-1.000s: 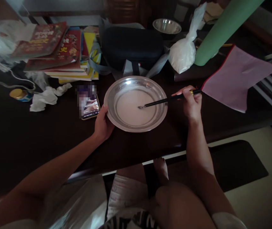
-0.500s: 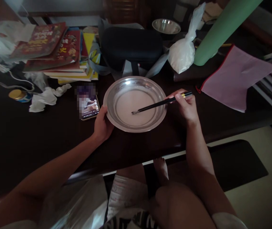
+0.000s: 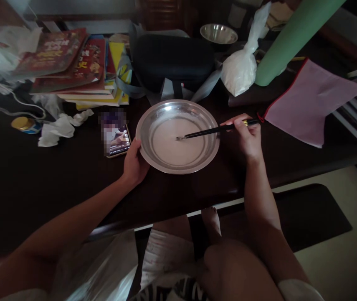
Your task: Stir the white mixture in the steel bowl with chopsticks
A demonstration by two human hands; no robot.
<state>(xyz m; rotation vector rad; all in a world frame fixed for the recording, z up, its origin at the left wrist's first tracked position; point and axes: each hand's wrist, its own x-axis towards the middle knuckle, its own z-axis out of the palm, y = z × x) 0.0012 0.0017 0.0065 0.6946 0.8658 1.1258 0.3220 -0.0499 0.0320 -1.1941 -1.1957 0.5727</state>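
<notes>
A wide metal bowl point(image 3: 210, 156) stands on the dark table, with a pale, milky liquid point(image 3: 175, 148) inside. My left hand point(image 3: 134, 164) is closed on the bowl's left rim, thumb on top and the other fingers hidden beneath. Black chopsticks point(image 3: 205, 131) with a gold band are gripped in my right hand point(image 3: 247, 136), to the right of the bowl. Their tips dip into the liquid near the bowl's middle. Just left of my left hand lies a phone point(image 3: 120, 142) with its screen lit.
Stacked books point(image 3: 72, 79), crumpled tissue point(image 3: 59, 129) and a small jar point(image 3: 24, 124) are at the left. Behind the bowl sits a black case point(image 3: 173, 58). Toward the right are a tied bag of white powder point(image 3: 239, 73), a green cylinder point(image 3: 287, 46) and a pink pouch point(image 3: 310, 104).
My right hand has shifted slightly right, and the chopstick tips have moved up and a little right through the liquid. The bowl and my left hand stay in place.
</notes>
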